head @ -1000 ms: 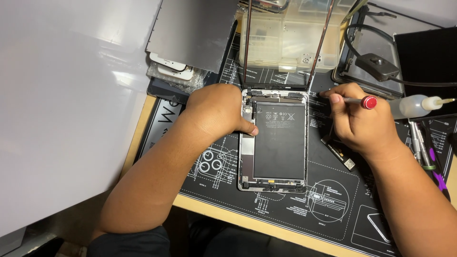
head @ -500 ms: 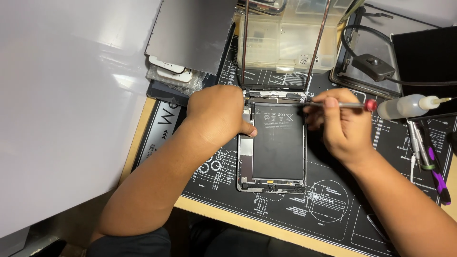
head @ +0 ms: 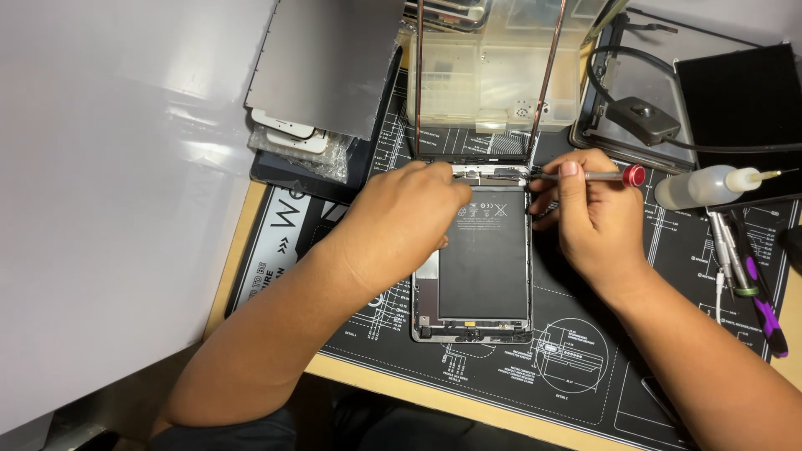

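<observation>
1. Fingers: right hand (head: 595, 219) pinches a red-capped screwdriver (head: 585, 175), tip at the opened tablet (head: 474, 259)'s 12 o'clock edge; left hand (head: 399, 224) presses flat on the tablet's 9 o'clock side, gripping nothing.
2. Tablet lies mid-mat (head: 585, 367), battery (head: 484, 255) exposed. Likely light, stiff, fragile; brace by the frame edges, not the battery.
3. Clear plastic organiser box (head: 493, 75) at 12 o'clock: contents indistinct. Squeeze bottle (head: 702, 185) at 3 o'clock.

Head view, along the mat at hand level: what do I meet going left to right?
Left hand → opened tablet → right hand holding a red-capped screwdriver → squeeze bottle → purple-handled tool.
</observation>
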